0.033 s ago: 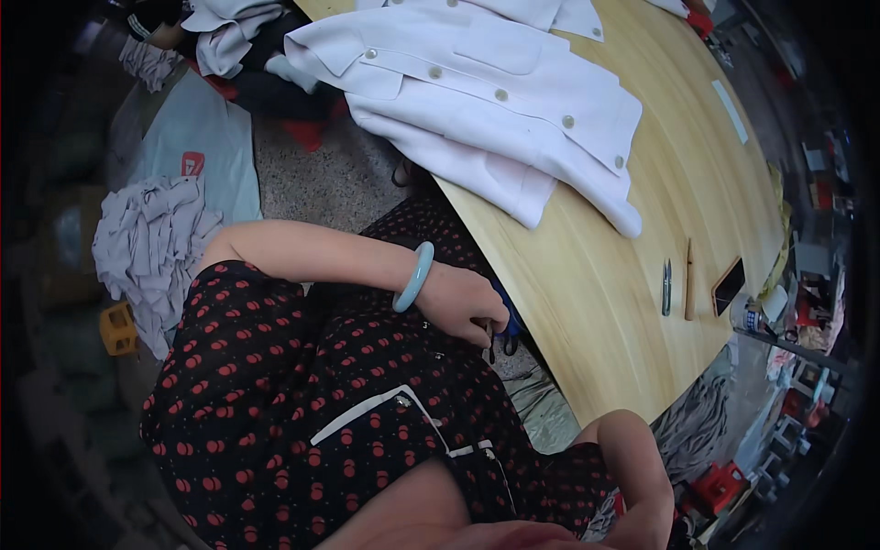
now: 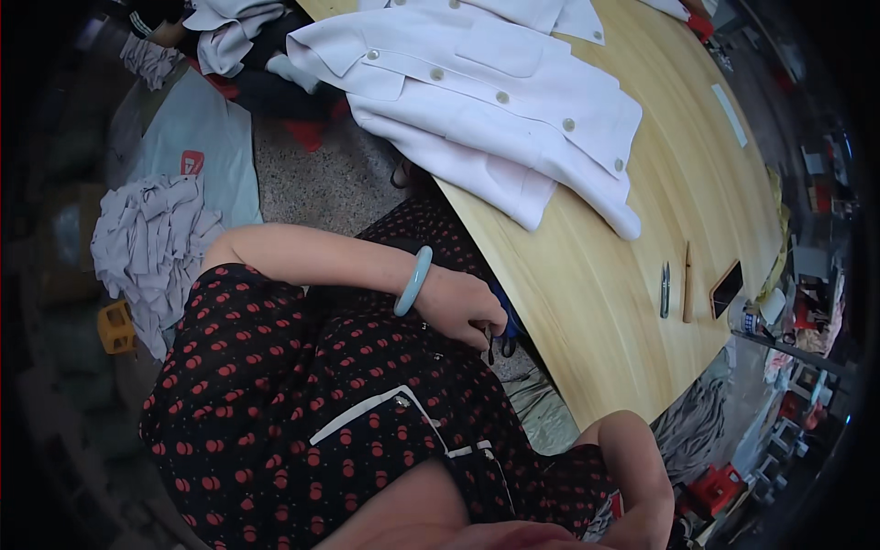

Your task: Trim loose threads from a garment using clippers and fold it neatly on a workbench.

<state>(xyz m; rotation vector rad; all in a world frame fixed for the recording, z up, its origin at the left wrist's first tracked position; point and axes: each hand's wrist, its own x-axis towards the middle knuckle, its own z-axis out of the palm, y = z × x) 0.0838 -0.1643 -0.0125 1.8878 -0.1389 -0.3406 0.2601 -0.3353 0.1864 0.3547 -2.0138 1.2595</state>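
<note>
My left hand (image 2: 465, 310), below a pale blue bangle (image 2: 414, 281), rests over my lap beside the near edge of the wooden table (image 2: 587, 321). Its fingers are curled in. A small dark piece (image 2: 490, 351) shows under the fingertips, too hidden to name. Across the far part of the table lies a white button-front jacket (image 2: 486, 115), with several pale round buttons. Of my right side only the bent arm (image 2: 637, 467) shows by the near table corner; the hand is out of the picture.
On the table's right part lie a pen (image 2: 665, 291), a thin brown stick (image 2: 687, 284) and a phone (image 2: 727, 290). Crumpled pale cloth (image 2: 151, 238) is heaped at the left, above a yellow plastic stool (image 2: 116, 327). Grey cloth (image 2: 692, 422) and a red item (image 2: 717, 490) sit lower right.
</note>
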